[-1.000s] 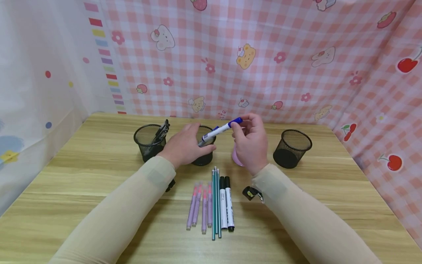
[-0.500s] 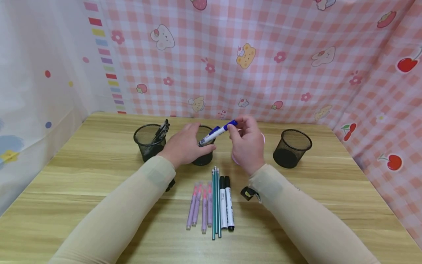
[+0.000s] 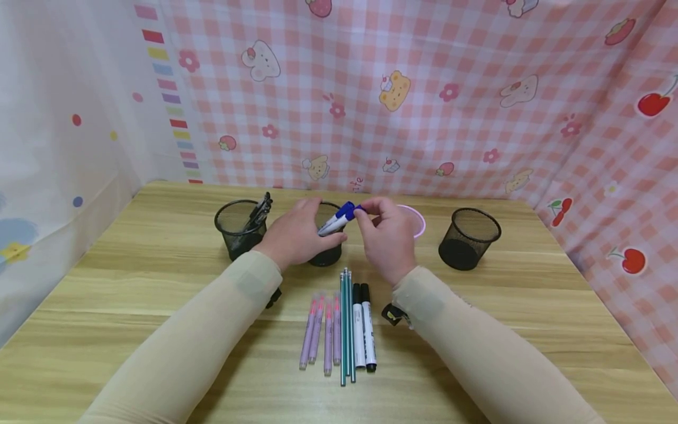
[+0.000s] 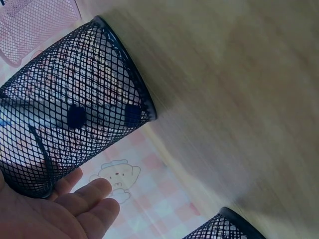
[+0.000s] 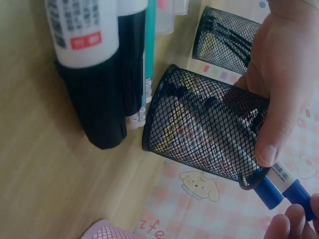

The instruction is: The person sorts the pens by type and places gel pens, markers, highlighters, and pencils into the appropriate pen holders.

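Observation:
My right hand (image 3: pixel 392 241) pinches a white whiteboard marker (image 3: pixel 342 219) by its blue cap, the marker slanting down into a black mesh pen cup (image 3: pixel 325 257). A second blue-capped marker (image 5: pixel 267 192) leans inside that cup, its cap above the rim. Around the same cup, my left hand (image 3: pixel 296 234) holds on, thumb on the near side and fingers (image 4: pixel 94 199) on the far side. In the left wrist view, marker lower ends show through the mesh (image 4: pixel 99 64), near the cup's base.
Left stands a mesh cup (image 3: pixel 226 232) with black pens (image 3: pixel 259 212). A pink cup (image 3: pixel 422 224) is partly behind my right hand; another black cup (image 3: pixel 468 241) stands right. In front lie purple highlighters (image 3: pixel 318 333), green pencils (image 3: pixel 346 333) and two black-capped markers (image 3: pixel 364 333).
My right hand has moved left and slightly down, sliding the marker deeper into the cup beside the other one. More of the pink cup's rim shows. My left hand has stayed still.

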A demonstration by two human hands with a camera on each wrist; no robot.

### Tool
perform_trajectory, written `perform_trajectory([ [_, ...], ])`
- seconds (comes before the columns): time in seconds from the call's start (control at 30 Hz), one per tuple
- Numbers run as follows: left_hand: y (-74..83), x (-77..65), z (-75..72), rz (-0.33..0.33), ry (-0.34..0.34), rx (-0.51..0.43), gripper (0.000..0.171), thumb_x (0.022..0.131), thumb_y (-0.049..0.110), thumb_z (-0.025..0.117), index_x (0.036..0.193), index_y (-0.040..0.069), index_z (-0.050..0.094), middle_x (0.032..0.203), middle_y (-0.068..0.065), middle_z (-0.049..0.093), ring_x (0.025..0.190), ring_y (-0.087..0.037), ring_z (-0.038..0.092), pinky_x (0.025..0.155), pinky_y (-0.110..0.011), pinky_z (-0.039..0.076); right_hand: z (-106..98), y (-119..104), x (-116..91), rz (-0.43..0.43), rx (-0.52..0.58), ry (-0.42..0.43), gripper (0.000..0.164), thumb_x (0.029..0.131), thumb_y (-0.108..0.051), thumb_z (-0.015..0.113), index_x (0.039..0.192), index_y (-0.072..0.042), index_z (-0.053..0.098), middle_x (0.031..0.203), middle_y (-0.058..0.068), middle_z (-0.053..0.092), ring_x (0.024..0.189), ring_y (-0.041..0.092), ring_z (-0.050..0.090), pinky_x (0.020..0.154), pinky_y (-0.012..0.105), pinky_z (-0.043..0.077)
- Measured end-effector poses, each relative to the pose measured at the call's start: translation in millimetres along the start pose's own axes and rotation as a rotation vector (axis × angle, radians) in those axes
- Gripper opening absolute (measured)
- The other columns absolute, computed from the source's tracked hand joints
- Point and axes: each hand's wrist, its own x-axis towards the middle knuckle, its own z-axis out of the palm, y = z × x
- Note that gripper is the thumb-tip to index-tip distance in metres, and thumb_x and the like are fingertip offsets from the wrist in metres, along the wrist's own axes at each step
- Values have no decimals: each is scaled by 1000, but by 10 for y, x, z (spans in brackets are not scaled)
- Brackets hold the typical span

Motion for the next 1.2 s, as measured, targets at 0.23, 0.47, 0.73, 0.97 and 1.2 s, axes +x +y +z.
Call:
perform_trajectory([
  [0.23, 0, -6, 1, -2, 9, -4, 106, 90, 80, 59, 164, 10, 31, 158, -15, 47, 123, -29, 61, 105, -51, 54, 65, -22, -19, 71, -39, -75, 16, 104, -23, 69, 112, -9, 71, 103, 5, 74, 83, 21, 63, 63, 32, 54],
  [0.47, -5, -4, 6, 8, 18, -3, 104, 91, 76, 61, 165, 10, 31, 160, -16, 46, 131, -34, 60, 108, -53, 53, 134, -46, -22, 97, -46, -99, 14, 104, -20, 69, 109, -8, 72, 104, 6, 75, 84, 21, 65, 66, 32, 56],
  [0.73, -12, -4, 6, 27, 22, -1, 105, 91, 77, 59, 165, 10, 30, 161, -16, 44, 131, -34, 60, 108, -52, 53, 150, -74, -15, 138, -69, -115, 14, 104, -21, 68, 109, -9, 72, 104, 5, 74, 85, 20, 66, 65, 32, 57],
  [0.97, -22, 4, 17, 18, 19, -1, 106, 90, 78, 59, 166, 10, 29, 160, -15, 45, 131, -33, 60, 109, -52, 53, 125, -111, -28, 182, -91, -154, 16, 106, -23, 66, 115, -11, 71, 108, 3, 74, 83, 21, 65, 63, 32, 57],
  [1.2, -11, -8, 10, 10, 18, -10, 105, 91, 77, 60, 165, 8, 31, 161, -16, 45, 134, -34, 59, 110, -53, 52, 58, -144, -56, 151, -117, -167, 22, 106, -25, 65, 123, -12, 70, 100, 3, 72, 74, 21, 61, 57, 32, 53],
])
